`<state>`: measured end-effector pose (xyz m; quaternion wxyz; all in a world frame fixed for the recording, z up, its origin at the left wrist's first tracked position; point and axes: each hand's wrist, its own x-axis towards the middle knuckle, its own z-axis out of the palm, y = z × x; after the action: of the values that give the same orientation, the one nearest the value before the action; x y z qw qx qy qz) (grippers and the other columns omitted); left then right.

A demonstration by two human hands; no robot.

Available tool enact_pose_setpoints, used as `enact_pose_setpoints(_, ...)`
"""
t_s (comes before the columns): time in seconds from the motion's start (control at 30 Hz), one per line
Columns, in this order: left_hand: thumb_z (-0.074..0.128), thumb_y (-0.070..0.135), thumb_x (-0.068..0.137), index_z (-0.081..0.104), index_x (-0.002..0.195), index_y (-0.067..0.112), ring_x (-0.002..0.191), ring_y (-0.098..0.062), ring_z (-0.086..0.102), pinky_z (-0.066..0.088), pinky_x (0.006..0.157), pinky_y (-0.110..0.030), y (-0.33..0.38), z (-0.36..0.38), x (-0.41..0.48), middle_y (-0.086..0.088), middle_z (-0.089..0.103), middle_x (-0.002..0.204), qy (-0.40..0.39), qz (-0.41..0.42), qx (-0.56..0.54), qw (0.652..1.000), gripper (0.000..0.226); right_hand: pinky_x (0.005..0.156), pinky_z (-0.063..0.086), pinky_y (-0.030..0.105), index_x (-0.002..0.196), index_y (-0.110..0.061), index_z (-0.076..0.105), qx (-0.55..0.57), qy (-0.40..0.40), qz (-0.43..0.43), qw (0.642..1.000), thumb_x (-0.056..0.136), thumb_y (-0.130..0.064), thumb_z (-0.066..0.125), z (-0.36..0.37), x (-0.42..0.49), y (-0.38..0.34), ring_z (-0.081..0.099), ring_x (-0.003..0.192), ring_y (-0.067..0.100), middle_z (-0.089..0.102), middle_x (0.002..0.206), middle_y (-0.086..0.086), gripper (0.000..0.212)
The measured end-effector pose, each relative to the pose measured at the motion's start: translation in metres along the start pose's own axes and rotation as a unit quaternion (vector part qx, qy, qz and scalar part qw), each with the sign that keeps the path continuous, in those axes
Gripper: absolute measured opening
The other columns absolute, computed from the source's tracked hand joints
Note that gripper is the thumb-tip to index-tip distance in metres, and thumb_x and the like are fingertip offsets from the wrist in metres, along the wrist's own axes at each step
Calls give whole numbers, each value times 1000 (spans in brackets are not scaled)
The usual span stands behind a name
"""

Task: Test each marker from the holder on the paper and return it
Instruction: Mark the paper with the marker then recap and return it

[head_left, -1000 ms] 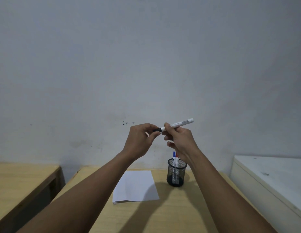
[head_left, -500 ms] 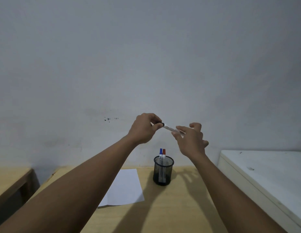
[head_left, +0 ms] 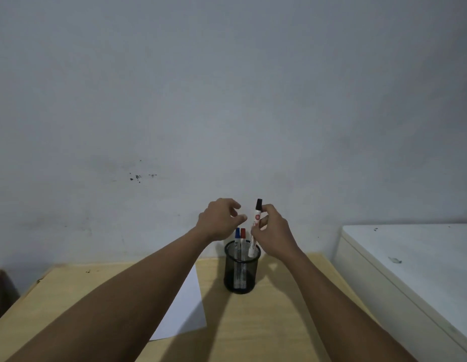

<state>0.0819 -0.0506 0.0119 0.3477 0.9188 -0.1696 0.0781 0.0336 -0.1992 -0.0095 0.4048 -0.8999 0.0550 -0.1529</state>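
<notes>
A black mesh holder (head_left: pixel 241 279) stands on the wooden table (head_left: pixel 253 330). In it stand a blue-capped marker (head_left: pixel 237 234) and a red-capped marker (head_left: pixel 243 233). My right hand (head_left: pixel 273 235) grips a white black-capped marker (head_left: pixel 256 220) upright, its lower end just inside the holder's rim. My left hand (head_left: pixel 219 220) hovers to the left of that marker with fingers apart, holding nothing. A white sheet of paper (head_left: pixel 184 309) lies left of the holder, partly hidden by my left forearm.
A white cabinet top (head_left: pixel 415 259) stands at the right beside the table. A second wooden surface edge (head_left: pixel 0 286) shows at the far left. A grey wall (head_left: pixel 227 100) rises right behind the table.
The black-capped marker went from lying level between both hands to upright in my right hand over the holder. My left hand let go of it and opened.
</notes>
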Motion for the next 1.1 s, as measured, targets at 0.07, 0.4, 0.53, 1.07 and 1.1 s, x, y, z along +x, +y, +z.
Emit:
enact_pose_setpoints(0.07, 65, 46, 90, 59, 131, 21, 114, -21, 62, 45, 103, -49, -11, 12, 4, 2, 68, 124, -20, -21, 29, 999, 49, 96, 49, 52, 117, -29, 51, -25, -3, 16, 1000, 97, -24, 60, 7, 7, 6, 67, 94, 25, 66, 86, -10, 22)
enact_pose_setpoints(0.4, 72, 31, 87, 74, 112, 9, 101, -25, 68, 55, 92, -43, -39, 45, 23, -10, 75, 111, -75, -47, -64, 994, 33, 87, 31, 42, 84, -23, 51, -140, -58, 59, 987, 96, -38, 50, 31, 19, 28, 57, 89, 25, 61, 104, 3, 19)
enact_pose_setpoints(0.53, 72, 18, 89, 74, 109, 5, 98, -26, 70, 57, 87, -36, -39, 46, 25, -14, 75, 105, -61, -49, -131, 988, 25, 92, 33, 43, 92, -25, 60, -121, -50, 59, 990, 92, -48, 56, 33, 22, 29, 59, 93, 23, 65, 113, 2, 24)
enact_pose_setpoints(1.07, 68, 34, 81, 75, 113, 27, 106, -18, 68, 45, 103, -54, -33, 47, 33, 3, 76, 111, -77, -52, -79, 993, 33, 104, 35, 44, 125, -28, 65, -112, -60, 64, 990, 99, -29, 46, 22, 18, 12, 58, 121, 23, 64, 133, -3, 32)
enact_pose_setpoints(1.1, 68, 33, 83, 74, 114, 28, 106, -17, 67, 43, 104, -53, -28, 44, 29, 5, 76, 109, -71, -52, -71, 994, 32, 105, 35, 44, 127, -28, 64, -110, -59, 64, 990, 100, -29, 46, 22, 17, 12, 58, 123, 23, 63, 134, -3, 33)
